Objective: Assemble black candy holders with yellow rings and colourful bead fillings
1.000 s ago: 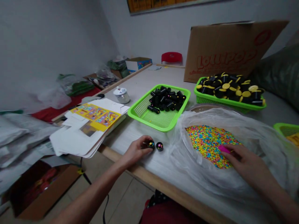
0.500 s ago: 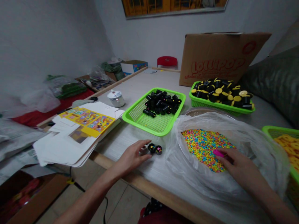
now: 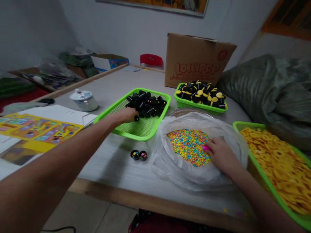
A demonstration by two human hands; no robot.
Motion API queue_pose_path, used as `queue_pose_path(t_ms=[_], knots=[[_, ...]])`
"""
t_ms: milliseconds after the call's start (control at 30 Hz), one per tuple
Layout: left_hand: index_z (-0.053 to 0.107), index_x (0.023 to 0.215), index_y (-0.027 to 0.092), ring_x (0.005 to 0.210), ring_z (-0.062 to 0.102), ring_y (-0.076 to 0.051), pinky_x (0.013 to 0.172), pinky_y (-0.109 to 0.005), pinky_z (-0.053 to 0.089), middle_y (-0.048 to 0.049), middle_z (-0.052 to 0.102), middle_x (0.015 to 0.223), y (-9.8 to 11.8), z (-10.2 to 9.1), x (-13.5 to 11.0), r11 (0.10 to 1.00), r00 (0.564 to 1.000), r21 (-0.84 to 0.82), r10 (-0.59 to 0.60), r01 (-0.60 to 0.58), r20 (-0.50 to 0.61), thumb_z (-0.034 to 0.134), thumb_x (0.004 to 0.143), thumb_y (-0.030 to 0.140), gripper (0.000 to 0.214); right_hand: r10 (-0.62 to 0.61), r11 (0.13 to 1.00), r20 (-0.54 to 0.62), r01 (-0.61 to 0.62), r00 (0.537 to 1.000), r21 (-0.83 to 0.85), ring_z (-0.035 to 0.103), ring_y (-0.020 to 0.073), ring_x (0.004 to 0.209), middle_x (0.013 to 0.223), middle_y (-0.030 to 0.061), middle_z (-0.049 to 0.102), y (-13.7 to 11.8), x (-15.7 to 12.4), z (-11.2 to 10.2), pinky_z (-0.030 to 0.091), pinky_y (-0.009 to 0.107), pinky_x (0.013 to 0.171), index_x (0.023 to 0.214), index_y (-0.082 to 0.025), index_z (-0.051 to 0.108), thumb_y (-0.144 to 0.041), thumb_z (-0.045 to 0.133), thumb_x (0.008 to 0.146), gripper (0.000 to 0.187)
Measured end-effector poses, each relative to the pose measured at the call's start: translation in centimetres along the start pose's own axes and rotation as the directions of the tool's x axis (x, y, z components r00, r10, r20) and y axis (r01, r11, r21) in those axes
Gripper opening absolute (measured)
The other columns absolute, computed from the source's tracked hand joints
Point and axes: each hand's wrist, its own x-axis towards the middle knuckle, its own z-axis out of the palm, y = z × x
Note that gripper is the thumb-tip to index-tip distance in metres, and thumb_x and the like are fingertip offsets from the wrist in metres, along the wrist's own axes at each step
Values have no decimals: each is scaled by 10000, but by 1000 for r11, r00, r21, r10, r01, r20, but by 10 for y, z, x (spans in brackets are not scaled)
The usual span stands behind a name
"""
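My left hand reaches into a green mesh basket and closes on one of the small black tubes heaped at its far end. Two small black cups with coloured beads in them stand on the table in front of the basket, apart from both hands. My right hand rests in a clear bag of multicoloured candy beads and grips a small pink scoop.
A second green basket holds black tubes with yellow caps. A green tray of yellow rings is at the right. Also here: a cardboard Lollipop box, printed flat cartons, a small white tub, a grey-green sack.
My left hand let go of the black cup on the table and moved forward into the green basket of tubes. The camera swung right. My right hand stayed in the bead bag.
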Motion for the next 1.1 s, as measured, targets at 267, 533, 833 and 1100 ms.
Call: queue_pose_path(t_ms=[267,533,833,1100], knots=[[590,684,150,697,574,-185,722,-257,441,-7,604,606,-15,1,-5,985,999,171,-34,30,18,646,669,210,84,-55,933,155,-4,986,360,579,200,856,821,61,659,-35,39,13,424,318,791,767,-192,680,-64,529,742,199],[587,1119,183,694,632,-184,652,-312,503,-31,676,814,53,-16,-42,799,977,-593,-194,102,-94,705,655,421,535,14,727,210,-155,978,669,629,140,689,784,6,693,-41,43,26,483,248,614,980,-174,652,-206,603,749,238],[614,986,173,806,609,-175,760,-309,486,-38,675,918,183,59,-58,780,951,-590,302,-208,65,639,675,201,313,82,546,154,-174,985,820,633,175,846,887,32,684,-26,22,-3,494,348,809,912,-184,639,-323,642,734,226],[624,983,182,759,601,-180,671,-261,437,-20,668,849,200,87,-48,846,905,-451,392,-283,167,600,681,178,302,86,793,-21,-55,996,607,618,182,887,935,30,673,-13,9,-20,487,356,832,961,-215,633,-268,596,799,175]])
